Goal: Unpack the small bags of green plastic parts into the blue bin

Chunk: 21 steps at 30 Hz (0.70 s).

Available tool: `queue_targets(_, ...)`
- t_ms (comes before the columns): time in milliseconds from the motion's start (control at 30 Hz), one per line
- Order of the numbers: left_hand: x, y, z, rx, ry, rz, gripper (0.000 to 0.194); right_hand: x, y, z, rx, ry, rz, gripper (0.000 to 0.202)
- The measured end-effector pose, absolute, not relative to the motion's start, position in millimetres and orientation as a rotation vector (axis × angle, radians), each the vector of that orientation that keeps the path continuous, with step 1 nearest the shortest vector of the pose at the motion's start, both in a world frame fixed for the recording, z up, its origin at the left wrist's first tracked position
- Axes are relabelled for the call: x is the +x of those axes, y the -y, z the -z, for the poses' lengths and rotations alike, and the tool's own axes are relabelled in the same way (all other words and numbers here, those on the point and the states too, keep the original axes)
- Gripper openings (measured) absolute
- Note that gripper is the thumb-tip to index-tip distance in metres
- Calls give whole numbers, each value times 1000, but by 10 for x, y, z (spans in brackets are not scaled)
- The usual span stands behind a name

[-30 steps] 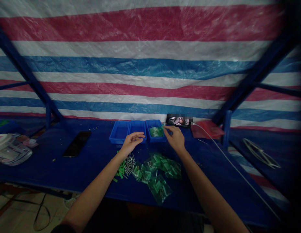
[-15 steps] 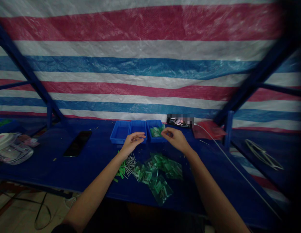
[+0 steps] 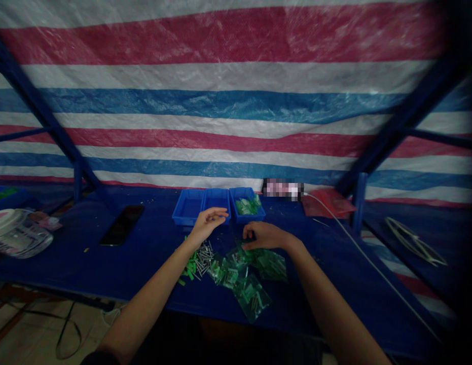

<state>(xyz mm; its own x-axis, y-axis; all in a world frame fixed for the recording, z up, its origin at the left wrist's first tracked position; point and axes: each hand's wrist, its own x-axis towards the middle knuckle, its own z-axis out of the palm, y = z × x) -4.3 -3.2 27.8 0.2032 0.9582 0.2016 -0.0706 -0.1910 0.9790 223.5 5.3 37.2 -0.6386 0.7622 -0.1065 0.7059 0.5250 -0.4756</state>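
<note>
My left hand (image 3: 210, 224) hovers at the front of the blue bins (image 3: 188, 221), fingers loosely curved and apart, with nothing visible in it. Over the far edge of a pile of small clear bags with green pieces (image 3: 271, 264) is my right hand (image 3: 266, 235), its thumb and fingers apart and nothing seen between them. Another blue bin (image 3: 254, 219) behind it holds more such bags (image 3: 248, 205). Loose metal screws (image 3: 204, 259) and green plastic pieces (image 3: 189, 268) lie below my left hand. One bag (image 3: 254, 299) nearest me shows screws inside.
A black phone (image 3: 122, 225) lies to the left, near a clear plastic tub (image 3: 21, 235). At the back right are a phone with a lit, blurred screen (image 3: 282, 189), its white cable (image 3: 348, 233) and a red plastic bag (image 3: 329, 202). Striped sheeting (image 3: 220, 106) hangs behind the table.
My right hand has moved back from the right-hand bin, down toward me over the bagged pile, and its fingers have spread. My left hand stays in place.
</note>
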Motion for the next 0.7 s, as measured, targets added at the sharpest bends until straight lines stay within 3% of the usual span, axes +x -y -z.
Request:
queue_targets(267,-36,24,-282,1397,-904,-1224,27,2242,135,-590,-1246,2553,-695,46)
queue_targets(367,-34,25,-297,1392,-897,-1230,26,2258,440,-586,-1263,2543,-555,60)
queue_targets(633,-42,19,-282,1378,-895,-1229,25,2450,1539,-6,-1628,2367,-245,102)
queue_targets(700,-39,15,-273,1375,-890,-1233,25,2383,1676,132,-1688,2293,-191,104)
